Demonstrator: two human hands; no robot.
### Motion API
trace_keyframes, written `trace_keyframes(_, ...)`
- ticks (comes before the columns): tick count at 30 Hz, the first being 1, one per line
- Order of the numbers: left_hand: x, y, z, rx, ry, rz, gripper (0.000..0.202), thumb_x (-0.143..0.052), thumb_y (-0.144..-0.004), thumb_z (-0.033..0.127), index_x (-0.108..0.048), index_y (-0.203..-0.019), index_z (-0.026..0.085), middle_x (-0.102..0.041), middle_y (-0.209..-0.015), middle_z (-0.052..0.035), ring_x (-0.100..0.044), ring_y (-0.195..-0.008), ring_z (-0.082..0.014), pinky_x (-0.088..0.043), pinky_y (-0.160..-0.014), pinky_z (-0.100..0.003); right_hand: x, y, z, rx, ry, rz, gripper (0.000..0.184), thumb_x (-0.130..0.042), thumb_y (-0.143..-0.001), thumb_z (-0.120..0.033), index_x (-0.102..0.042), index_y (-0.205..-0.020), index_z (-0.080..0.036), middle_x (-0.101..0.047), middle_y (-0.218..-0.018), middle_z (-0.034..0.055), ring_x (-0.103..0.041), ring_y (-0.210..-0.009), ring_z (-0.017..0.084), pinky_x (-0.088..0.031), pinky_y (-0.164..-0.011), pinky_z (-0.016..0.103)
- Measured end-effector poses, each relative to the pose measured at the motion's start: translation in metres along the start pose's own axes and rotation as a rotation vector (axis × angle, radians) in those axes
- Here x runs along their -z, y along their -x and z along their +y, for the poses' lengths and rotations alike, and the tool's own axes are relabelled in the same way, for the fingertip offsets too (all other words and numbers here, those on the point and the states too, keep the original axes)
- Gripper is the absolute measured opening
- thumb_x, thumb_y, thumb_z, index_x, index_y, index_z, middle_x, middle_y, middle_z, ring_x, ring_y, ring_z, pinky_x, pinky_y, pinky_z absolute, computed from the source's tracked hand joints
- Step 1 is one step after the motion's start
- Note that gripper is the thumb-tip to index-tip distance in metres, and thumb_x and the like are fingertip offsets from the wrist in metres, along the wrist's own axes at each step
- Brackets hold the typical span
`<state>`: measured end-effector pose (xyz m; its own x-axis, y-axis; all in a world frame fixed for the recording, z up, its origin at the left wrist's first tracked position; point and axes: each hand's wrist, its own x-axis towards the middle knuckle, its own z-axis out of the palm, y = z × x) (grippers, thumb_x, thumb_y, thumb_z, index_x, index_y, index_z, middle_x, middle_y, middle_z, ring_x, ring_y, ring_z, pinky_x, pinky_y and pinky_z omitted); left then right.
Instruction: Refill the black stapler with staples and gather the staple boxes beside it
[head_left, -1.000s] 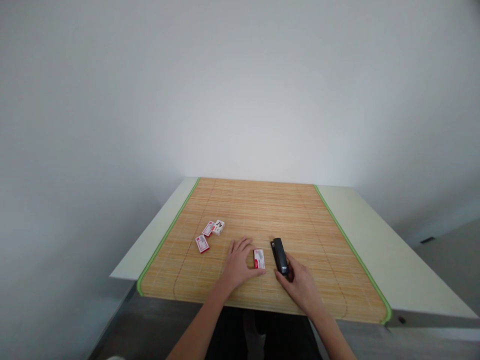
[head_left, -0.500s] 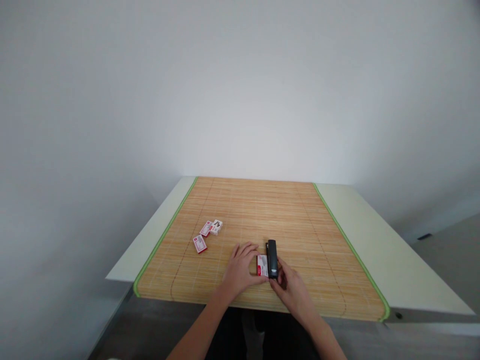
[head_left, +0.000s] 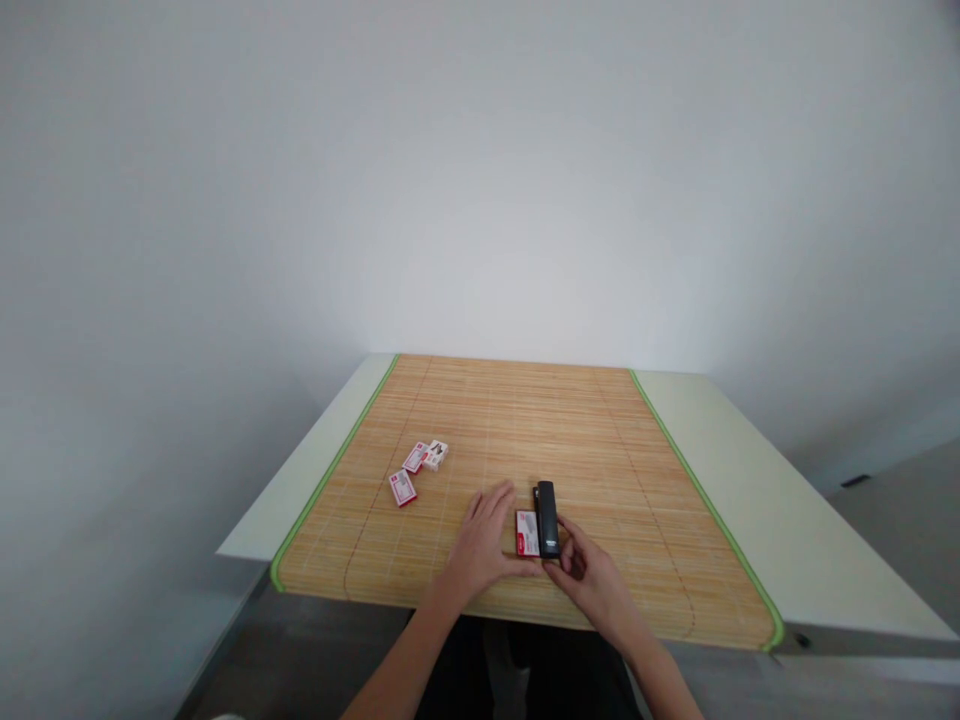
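A black stapler [head_left: 548, 520] lies lengthwise on the bamboo mat, pointing away from me. Close against its left side is a small red-and-white box [head_left: 527, 534], lying flat. My left hand [head_left: 484, 540] curves around the left of this box, fingers near its far end and thumb near its near end, with a gap between them. At the stapler's near right corner is my right hand [head_left: 591, 580], its fingers curled, index fingertip at the stapler's side and thumb at its near end.
To the left on the mat [head_left: 525, 420] are a red-and-white box [head_left: 403, 488], another like it [head_left: 415, 458], and a white box [head_left: 436, 455] touching that one. The mat has green edging and covers the middle of a white table [head_left: 757, 480] against a wall.
My left fingers and thumb have eased slightly away from the small box. The right hand stays at the stapler. The whole view has shifted a little.
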<state>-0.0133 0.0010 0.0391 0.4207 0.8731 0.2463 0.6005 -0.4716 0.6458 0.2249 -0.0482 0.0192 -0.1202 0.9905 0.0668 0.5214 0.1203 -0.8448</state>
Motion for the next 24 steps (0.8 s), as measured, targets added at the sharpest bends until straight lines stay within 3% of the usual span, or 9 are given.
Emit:
trace_keyframes(2,0.009,0.007,-0.009,0.044,0.003,0.065,0.102,-0.084,-0.07,0.064,-0.038,-0.155,0.032,-0.043,-0.16,-0.0092,-0.041,-0.147,-0.0333,-0.032,-0.124,-0.053,0.001,0.003,0.001,0.002,-0.018,0.01,0.073,-0.067,-0.085,-0.04,-0.045,-0.152,-0.023,-0.058,-0.073,-0.0033,-0.06,-0.066,0.019,-0.051,-0.066,0.031)
trace_keyframes(6,0.048,0.031,-0.048,0.235,-0.125,0.343,0.058,-0.065,-0.092,0.05,-0.049,-0.145,0.032,-0.053,-0.149,-0.0063,-0.048,-0.14,-0.0294,-0.036,-0.121,-0.051,0.003,0.005,-0.002,-0.003,-0.01,0.011,0.076,-0.066,-0.087,-0.043,-0.041,-0.155,-0.022,-0.056,-0.075,-0.0029,-0.058,-0.066,0.018,-0.049,-0.064,0.03)
trace_keyframes(9,0.081,0.05,-0.091,0.389,-0.279,0.491,0.065,-0.066,-0.089,0.05,-0.046,-0.146,0.027,-0.046,-0.154,-0.0101,-0.043,-0.143,-0.0341,-0.033,-0.122,-0.056,0.004,0.005,-0.002,-0.003,-0.006,0.001,0.076,-0.066,-0.087,-0.044,-0.04,-0.156,-0.022,-0.055,-0.075,-0.0029,-0.057,-0.066,0.018,-0.048,-0.064,0.03)
trace_keyframes(12,0.106,0.062,-0.128,0.45,-0.34,0.437,0.078,-0.071,-0.082,0.057,-0.045,-0.148,0.023,-0.037,-0.161,-0.0124,-0.037,-0.147,-0.0385,-0.031,-0.122,-0.059,0.003,0.006,-0.002,0.002,-0.009,0.003,0.076,-0.066,-0.087,-0.041,-0.04,-0.156,-0.022,-0.055,-0.076,-0.003,-0.056,-0.067,0.018,-0.047,-0.065,0.031)
trace_keyframes(15,0.118,0.063,-0.145,0.422,-0.316,0.334,0.071,-0.073,-0.079,0.058,-0.054,-0.139,0.025,-0.037,-0.162,-0.0105,-0.039,-0.146,-0.0387,-0.031,-0.121,-0.058,0.003,0.006,-0.003,0.0,-0.015,-0.007,0.075,-0.065,-0.088,-0.038,-0.039,-0.156,-0.022,-0.053,-0.075,-0.0037,-0.056,-0.067,0.018,-0.046,-0.066,0.031)
trace_keyframes(19,0.113,0.054,-0.127,0.343,-0.167,0.343,0.056,-0.073,-0.081,0.056,-0.06,-0.126,0.025,-0.048,-0.154,-0.0081,-0.045,-0.142,-0.0332,-0.032,-0.122,-0.054,0.002,0.006,-0.005,-0.005,-0.006,-0.001,0.073,-0.066,-0.087,-0.035,-0.042,-0.155,-0.022,-0.053,-0.075,-0.0043,-0.055,-0.067,0.017,-0.044,-0.064,0.029)
trace_keyframes(22,0.092,0.042,-0.087,0.232,0.06,0.319,0.056,-0.074,-0.083,0.052,-0.058,-0.13,0.026,-0.054,-0.148,-0.0081,-0.05,-0.14,-0.0303,-0.036,-0.12,-0.052,0.001,0.006,-0.005,0.001,0.007,0.018,0.07,-0.067,-0.086,-0.034,-0.046,-0.152,-0.022,-0.056,-0.076,-0.0037,-0.057,-0.069,0.017,-0.045,-0.066,0.03)
trace_keyframes(24,0.073,0.031,-0.055,0.176,0.198,0.214,0.058,-0.078,-0.083,0.049,-0.058,-0.133,0.028,-0.056,-0.146,-0.0085,-0.053,-0.137,-0.0299,-0.039,-0.118,-0.051,-0.001,0.006,-0.004,0.0,0.004,0.031,0.069,-0.067,-0.086,-0.034,-0.048,-0.151,-0.021,-0.058,-0.077,-0.0034,-0.058,-0.07,0.017,-0.046,-0.068,0.03)
